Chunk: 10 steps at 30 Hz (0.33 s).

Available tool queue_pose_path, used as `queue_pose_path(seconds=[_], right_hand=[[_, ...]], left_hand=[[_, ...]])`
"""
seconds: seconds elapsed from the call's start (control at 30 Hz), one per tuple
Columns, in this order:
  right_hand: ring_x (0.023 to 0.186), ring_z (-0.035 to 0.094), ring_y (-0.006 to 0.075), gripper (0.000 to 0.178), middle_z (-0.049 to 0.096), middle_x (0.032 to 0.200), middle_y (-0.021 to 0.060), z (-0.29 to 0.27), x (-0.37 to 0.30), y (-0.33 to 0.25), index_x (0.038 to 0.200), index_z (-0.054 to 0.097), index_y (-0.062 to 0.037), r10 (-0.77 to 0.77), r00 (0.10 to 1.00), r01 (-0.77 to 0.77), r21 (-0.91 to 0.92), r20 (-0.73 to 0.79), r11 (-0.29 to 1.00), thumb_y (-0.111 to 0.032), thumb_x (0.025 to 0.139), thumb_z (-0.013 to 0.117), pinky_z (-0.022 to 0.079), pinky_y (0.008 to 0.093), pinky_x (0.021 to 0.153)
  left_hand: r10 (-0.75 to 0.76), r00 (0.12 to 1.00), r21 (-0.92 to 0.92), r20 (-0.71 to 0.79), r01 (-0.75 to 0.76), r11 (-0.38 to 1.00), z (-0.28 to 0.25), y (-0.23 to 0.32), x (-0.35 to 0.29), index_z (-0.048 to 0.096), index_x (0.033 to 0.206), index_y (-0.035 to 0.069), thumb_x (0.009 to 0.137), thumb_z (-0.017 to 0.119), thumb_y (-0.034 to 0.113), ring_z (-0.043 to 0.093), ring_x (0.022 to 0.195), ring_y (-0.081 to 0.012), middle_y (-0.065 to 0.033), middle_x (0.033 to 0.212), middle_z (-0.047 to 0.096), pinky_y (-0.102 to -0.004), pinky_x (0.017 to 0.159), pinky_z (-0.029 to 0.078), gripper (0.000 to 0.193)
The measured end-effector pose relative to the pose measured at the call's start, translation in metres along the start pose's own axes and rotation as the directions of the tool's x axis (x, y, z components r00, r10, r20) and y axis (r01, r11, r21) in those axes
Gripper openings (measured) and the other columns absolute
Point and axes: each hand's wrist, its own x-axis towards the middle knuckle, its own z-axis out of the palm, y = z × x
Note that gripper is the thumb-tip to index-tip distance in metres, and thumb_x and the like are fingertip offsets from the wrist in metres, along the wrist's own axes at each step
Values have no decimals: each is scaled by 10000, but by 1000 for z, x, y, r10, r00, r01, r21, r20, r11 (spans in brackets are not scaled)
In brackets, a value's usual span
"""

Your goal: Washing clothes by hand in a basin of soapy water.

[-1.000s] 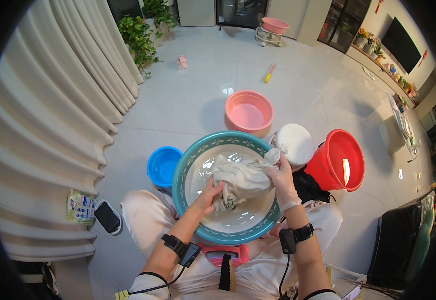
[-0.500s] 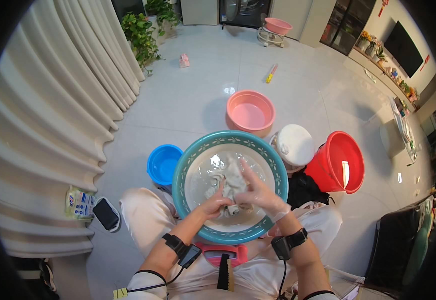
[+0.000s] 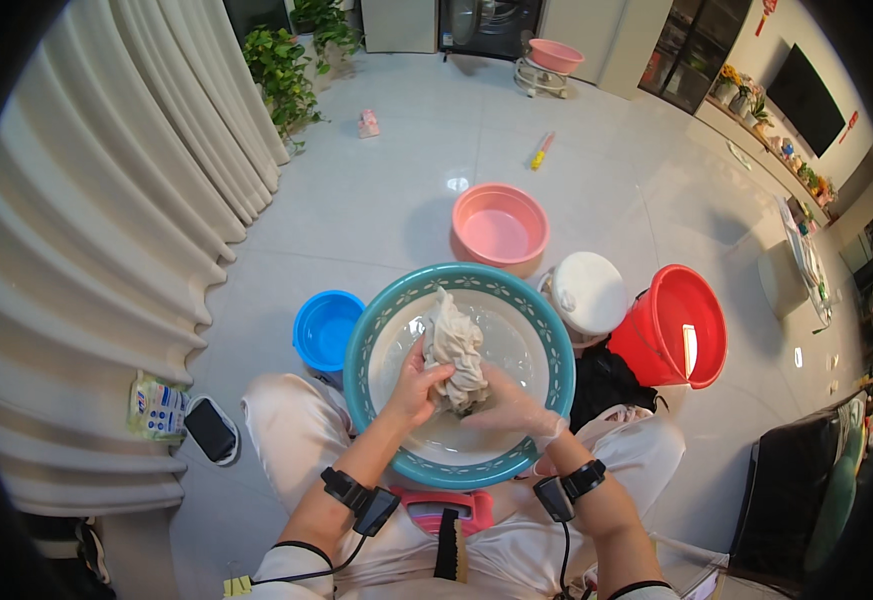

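Note:
A bunched, wet off-white cloth (image 3: pixel 453 345) is lifted upright above the shallow water in a large teal basin (image 3: pixel 360 400) with a white inside. My left hand (image 3: pixel 418 390) grips its left side, thumb across the folds. At the cloth's lower right, my right hand (image 3: pixel 516 405), in a thin clear glove, closes around the bottom end; some of its fingertips are hidden behind the folds. Dark patches show at the bottom of the bundle. Both wrists carry black straps with small boxes.
Around the basin stand a blue bucket (image 3: pixel 328 330), a pink basin (image 3: pixel 500 225), a white lidded bucket (image 3: pixel 588 293) and a red bucket (image 3: pixel 686 325). A black bag (image 3: pixel 608 388) lies at the right. Left are a phone (image 3: pixel 210 430) and a wipes pack (image 3: pixel 157 407).
The cloth has come up from the water, gathered into an upright bundle. My left hand has moved up onto its side, and my right hand's raised fingers have come down around its lower end.

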Motion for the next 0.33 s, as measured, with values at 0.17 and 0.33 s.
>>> queue_pose_path(seconds=[0.17,0.33], right_hand=[[1211,485,331,910,481,1331,171,46,-1,-1,1372,394,-65,9,998,3,211,-57,977,-300,612,839,383,385,1013],[1249,462,322,829,470,1366,134,50,8,-14,1410,349,-105,-6,999,23,408,-42,913,-290,728,783,361,374,1042]], left_hand=[[-63,989,-385,133,110,916,21,17,-11,336,1386,127,795,521,-37,489,1213,-283,-124,1309,474,-489,1006,430,640],[-77,985,-590,157,156,792,27,25,-17,309,1396,161,805,519,-34,504,1187,-319,-113,1306,474,-515,1005,421,657]])
